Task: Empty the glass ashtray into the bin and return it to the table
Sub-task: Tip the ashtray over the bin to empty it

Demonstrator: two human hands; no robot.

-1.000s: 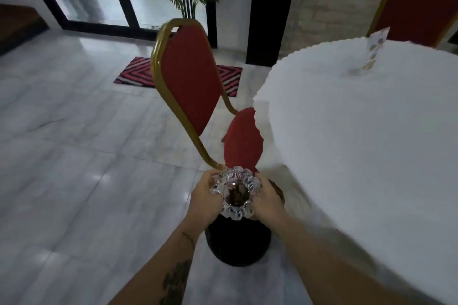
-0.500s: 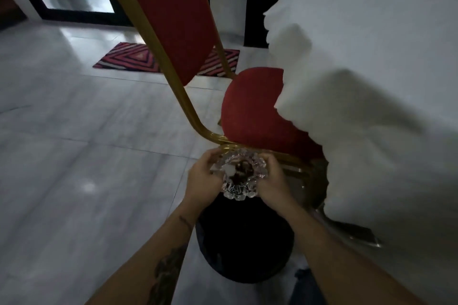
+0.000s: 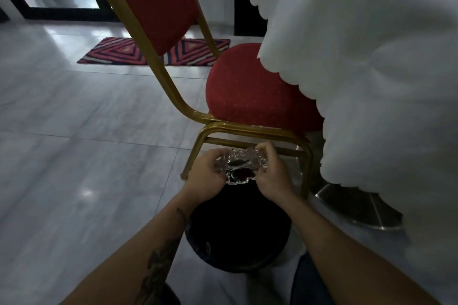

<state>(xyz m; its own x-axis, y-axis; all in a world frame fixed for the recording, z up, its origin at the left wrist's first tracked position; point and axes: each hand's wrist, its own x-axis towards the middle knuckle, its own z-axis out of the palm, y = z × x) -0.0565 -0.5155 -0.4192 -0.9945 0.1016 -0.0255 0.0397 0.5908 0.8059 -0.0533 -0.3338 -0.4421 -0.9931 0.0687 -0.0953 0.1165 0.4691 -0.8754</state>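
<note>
hold: our left hand (image 3: 205,176) and right hand (image 3: 272,176) both grasp the glass ashtray (image 3: 240,168) by its rim | place: above the black bin (image 3: 238,233) | risk: tipping beyond the bin's far edge would spill ash onto the floor (image 3: 86,143)

The glass ashtray (image 3: 240,167) is clear and cut in facets, with dark contents in its bowl. The bin (image 3: 236,233) is black. The chair (image 3: 250,96) has red upholstery with tiny pale dots and a gold frame. The tablecloth (image 3: 371,57) is white with a scalloped hem. The rug (image 3: 119,53) shows red, pink and dark nested zigzags. The floor (image 3: 74,143) is grey marbled tile.
</note>
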